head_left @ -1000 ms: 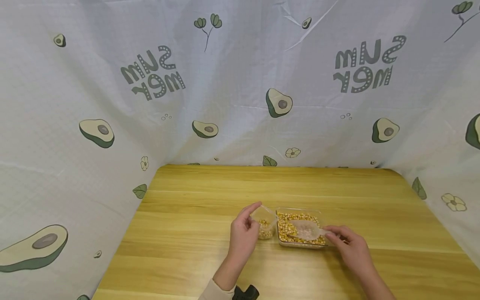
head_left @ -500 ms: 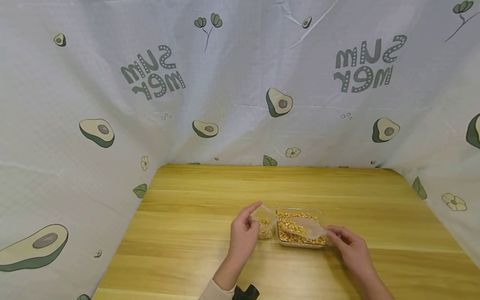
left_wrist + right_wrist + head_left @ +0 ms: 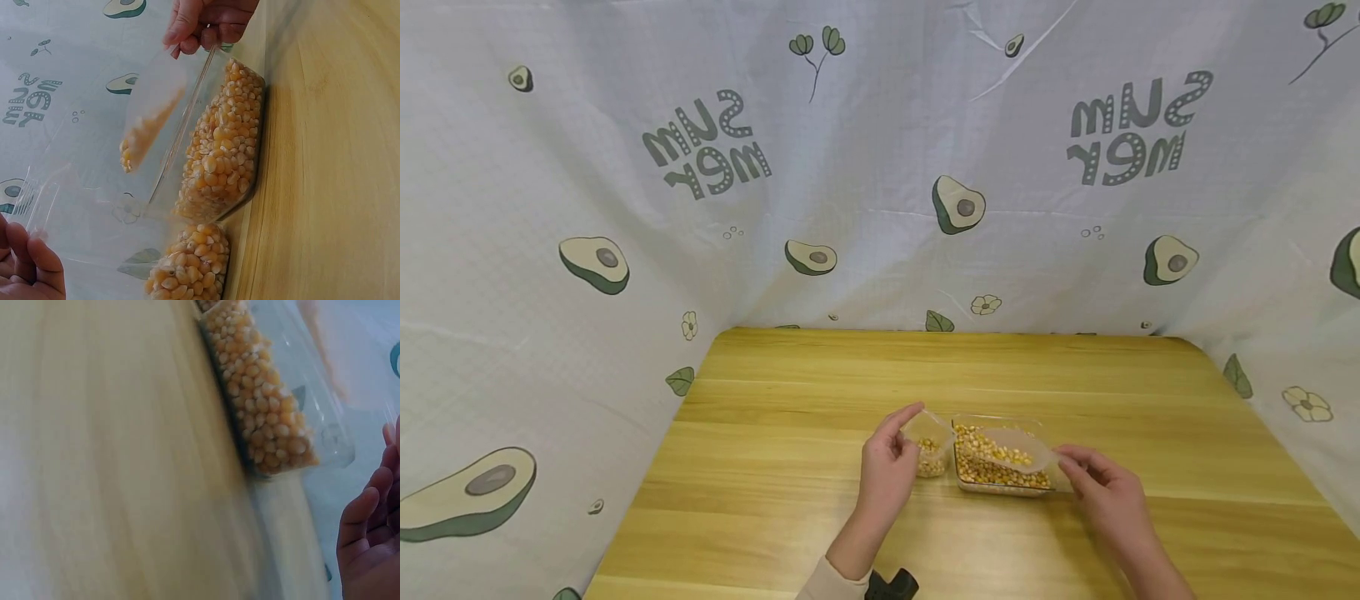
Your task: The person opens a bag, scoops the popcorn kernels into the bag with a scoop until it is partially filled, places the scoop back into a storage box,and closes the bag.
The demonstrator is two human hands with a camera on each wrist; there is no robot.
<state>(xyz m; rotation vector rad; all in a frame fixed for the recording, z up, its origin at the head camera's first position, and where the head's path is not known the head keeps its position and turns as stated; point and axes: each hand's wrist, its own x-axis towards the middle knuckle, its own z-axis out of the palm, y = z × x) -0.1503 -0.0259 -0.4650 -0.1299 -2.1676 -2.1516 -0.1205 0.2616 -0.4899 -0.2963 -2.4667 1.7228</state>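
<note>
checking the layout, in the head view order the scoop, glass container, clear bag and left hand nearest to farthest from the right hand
1. Scoop, handle in the right hand
2. Glass container, below the scoop
3. Clear bag, left of the container
4. Left hand, at the bag's left side

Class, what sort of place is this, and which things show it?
Probably an improvised indoor work booth: a wood-grain table, avocado-print sheeting behind it and along both sides, and a clear container of corn kernels on top.

Cloth-draped booth point(image 3: 880, 125), wooden table point(image 3: 805, 375).
</note>
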